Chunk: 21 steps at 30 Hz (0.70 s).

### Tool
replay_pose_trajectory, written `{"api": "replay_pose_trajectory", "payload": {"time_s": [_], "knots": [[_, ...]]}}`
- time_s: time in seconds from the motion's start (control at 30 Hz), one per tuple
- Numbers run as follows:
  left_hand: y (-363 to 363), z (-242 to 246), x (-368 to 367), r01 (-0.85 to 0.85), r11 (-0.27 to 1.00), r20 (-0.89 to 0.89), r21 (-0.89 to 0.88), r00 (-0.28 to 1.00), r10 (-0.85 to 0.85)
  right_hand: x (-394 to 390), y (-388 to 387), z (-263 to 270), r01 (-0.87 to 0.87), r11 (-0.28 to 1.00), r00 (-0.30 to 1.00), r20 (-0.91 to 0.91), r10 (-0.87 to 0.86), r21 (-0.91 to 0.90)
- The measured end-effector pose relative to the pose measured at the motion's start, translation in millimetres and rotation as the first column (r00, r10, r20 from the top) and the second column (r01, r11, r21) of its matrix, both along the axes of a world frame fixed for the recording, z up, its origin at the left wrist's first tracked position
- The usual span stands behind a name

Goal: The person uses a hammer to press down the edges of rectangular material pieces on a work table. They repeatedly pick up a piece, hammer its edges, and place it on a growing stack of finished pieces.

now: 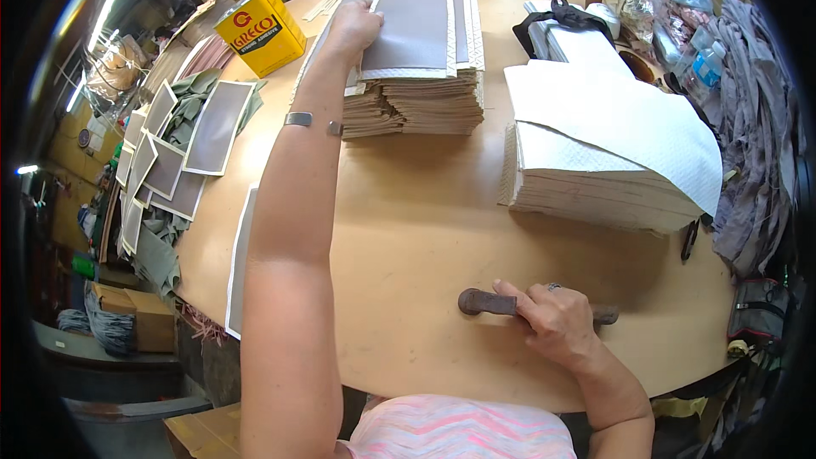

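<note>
My left hand (357,25) reaches far across the table and pinches the left edge of a grey panel with a pale border (408,25). That panel lies over a thick stack of folded brown-edged pieces (433,105), with more bordered panels around it. Close to my body, my right hand (561,319) grips a hammer (488,302) by its handle; the dark metal head rests on or just above the tabletop. Another bordered panel (237,268) lies partly hidden behind my left forearm.
A yellow adhesive can (261,32) stands at the back left, beyond loose grey panels (218,127) on green cloth. White textured sheets (612,115) top a tall stack at right. Bagged materials, a plastic bottle (707,67) and hanging grey cloth strips (755,140) line the right edge. A person sits opposite.
</note>
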<state>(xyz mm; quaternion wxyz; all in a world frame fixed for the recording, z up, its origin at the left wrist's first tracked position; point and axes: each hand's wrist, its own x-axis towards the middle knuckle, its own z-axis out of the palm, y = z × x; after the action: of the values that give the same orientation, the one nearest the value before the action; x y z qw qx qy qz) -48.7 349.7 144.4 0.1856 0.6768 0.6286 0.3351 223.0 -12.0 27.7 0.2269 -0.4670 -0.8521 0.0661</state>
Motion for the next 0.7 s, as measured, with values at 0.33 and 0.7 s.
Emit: {"api": "replay_pose_trajectory", "payload": {"time_s": [0.33, 0.7], "knots": [[68.8, -26.1, 15.9, -0.076, 0.982, -0.315, 0.173, 0.941, 0.128, -9.3, 0.5, 3.7, -0.003, 1.0, 1.0, -0.003, 0.003, 0.031], [-19.8, -51.9, -167.6, -0.344, 0.842, -0.203, 0.416, 0.868, 0.454, -1.1, 2.1, -14.5, -0.03, 0.962, 0.993, 0.118, -0.002, 0.27]]}}
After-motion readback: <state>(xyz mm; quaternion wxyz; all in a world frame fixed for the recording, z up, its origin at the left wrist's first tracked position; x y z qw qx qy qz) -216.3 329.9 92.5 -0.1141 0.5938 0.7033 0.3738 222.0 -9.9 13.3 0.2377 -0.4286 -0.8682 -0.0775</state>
